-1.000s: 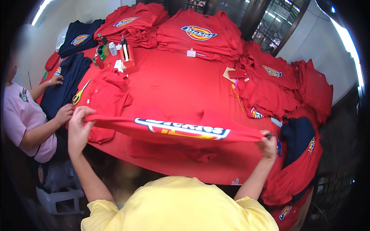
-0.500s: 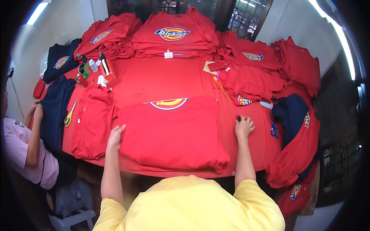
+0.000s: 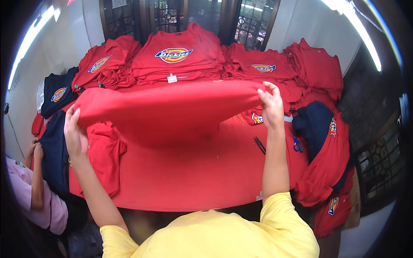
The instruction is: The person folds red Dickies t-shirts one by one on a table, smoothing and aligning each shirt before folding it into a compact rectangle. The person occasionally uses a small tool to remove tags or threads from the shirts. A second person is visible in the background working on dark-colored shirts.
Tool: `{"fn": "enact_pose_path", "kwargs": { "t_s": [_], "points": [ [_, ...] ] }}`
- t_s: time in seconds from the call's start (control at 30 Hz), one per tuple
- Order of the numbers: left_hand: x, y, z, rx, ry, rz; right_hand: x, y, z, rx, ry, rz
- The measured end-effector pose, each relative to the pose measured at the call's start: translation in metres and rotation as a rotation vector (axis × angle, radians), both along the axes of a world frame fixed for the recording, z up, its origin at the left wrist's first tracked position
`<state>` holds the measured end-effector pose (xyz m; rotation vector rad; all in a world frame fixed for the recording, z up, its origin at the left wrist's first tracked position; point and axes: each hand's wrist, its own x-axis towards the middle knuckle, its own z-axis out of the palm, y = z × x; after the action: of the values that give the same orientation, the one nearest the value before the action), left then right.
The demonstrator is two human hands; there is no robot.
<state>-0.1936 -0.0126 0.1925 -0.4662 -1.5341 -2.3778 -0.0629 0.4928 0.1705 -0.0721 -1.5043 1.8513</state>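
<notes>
Two hands hold one folded red T-shirt [image 3: 167, 109] up above the red-covered table [image 3: 198, 172]. The left hand [image 3: 75, 133] grips its left end, fingers curled over the fold, and the right hand [image 3: 271, 105] pinches its right end between thumb and fingers. The shirt hangs stretched between them, clear of the tabletop. Beyond it sits a tall stack of folded red T-shirts [image 3: 176, 60] with a logo on top, flanked by further red stacks [image 3: 318, 69]. Dark blue T-shirts [image 3: 58, 92] lie at the far left. Blue-handled scissors [image 3: 296, 144] and a dark tool [image 3: 259, 145] rest on the table near the right forearm. At the left edge, another person's hands [image 3: 34, 148] in pink sleeves touch a dark garment.
</notes>
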Motion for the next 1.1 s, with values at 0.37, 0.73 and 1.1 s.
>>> {"fn": "enact_pose_path", "kwargs": {
  "t_s": [0.37, 0.73, 1.1],
  "points": [
    [0.120, 0.139, -0.181, -1.551, 0.423, -0.258, 0.085, -0.078, -0.126, 0.340, -0.629, 0.282],
    [0.059, 0.180, -0.086, -0.314, -0.336, -0.853, 0.117, -0.094, -0.105, 0.728, -0.417, -0.136],
    [0.023, 0.468, -0.057, 0.273, -0.480, -1.434, 0.079, 0.060, -0.055, 1.040, -0.021, -0.937]
  ]
}}
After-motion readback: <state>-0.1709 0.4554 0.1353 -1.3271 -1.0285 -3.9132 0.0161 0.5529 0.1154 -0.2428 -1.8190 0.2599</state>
